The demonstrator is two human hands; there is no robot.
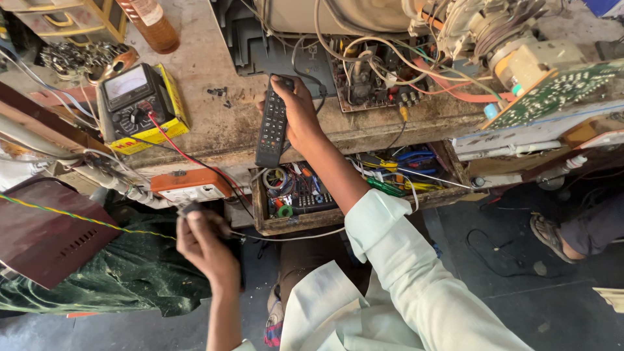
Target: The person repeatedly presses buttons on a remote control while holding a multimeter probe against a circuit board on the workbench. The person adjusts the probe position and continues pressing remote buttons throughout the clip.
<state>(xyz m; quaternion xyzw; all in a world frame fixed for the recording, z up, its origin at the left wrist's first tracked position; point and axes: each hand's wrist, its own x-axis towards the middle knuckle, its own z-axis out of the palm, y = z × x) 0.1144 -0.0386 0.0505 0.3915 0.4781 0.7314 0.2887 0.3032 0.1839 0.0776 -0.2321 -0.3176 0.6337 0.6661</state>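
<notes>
My right hand [300, 114] grips a long black plastic remote control [272, 125] over the worn tabletop [214, 65]. At seven o'clock, my left hand [205, 244] has its fingers pinched on a small dark plug [190, 208].

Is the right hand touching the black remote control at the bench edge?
Touching. The head view shows the right hand wrapped around the black remote control, fingers over its top end and right side, no gap visible.

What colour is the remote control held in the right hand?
Black, with rows of small buttons; the long slim remote control in the right hand shows best in the head view.

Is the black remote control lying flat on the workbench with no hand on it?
No, the right hand holds the long black remote control over the edge of the worn workbench.
</notes>
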